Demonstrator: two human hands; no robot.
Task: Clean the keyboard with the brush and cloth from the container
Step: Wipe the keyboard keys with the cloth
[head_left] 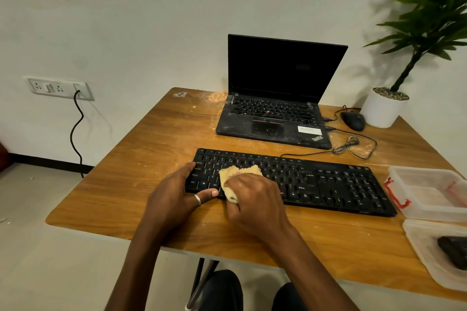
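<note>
A black full-size keyboard [328, 182] lies across the wooden table [156, 139]. My right hand [255, 199] presses a bunched yellow cloth [231, 177] onto the keys at the keyboard's left half, fingers curled round it. My left hand [177, 189] grips the keyboard's left end, thumb along its front edge and fingers over the top. At the right edge stands the clear container [427, 184] with a red latch, and in front of it its lid [424, 247] holds a dark object that may be the brush [452, 250].
An open black laptop [275, 118] stands behind the keyboard, with a black mouse [353, 120] and a coiled cable [353, 146] to its right. A potted plant in a white pot [381, 108] occupies the back right corner. A wall socket [60, 88] with a cord is at left.
</note>
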